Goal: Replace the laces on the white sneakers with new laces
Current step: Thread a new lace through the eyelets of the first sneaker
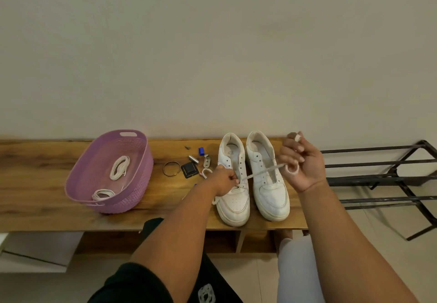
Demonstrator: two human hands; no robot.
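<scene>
Two white sneakers stand side by side on the wooden bench, toes toward me: the left sneaker (233, 198) and the right sneaker (269, 184). A white lace (263, 172) stretches taut between my hands above them. My left hand (223, 180) pinches one end over the left sneaker. My right hand (301, 160) is raised beside the right sneaker, with the lace wound in loops round its fingers. The left sneaker has lace in its lowest eyelets only. Two coiled white laces (119, 167) lie in the purple basket (139, 184).
Small items lie between basket and sneakers: a braided bracelet (171, 169), a black square object (189, 170), a blue cap (201, 151), metal bits (206, 162). A black metal rack (383, 179) stands to the right. The wall rises just behind the bench (35, 184).
</scene>
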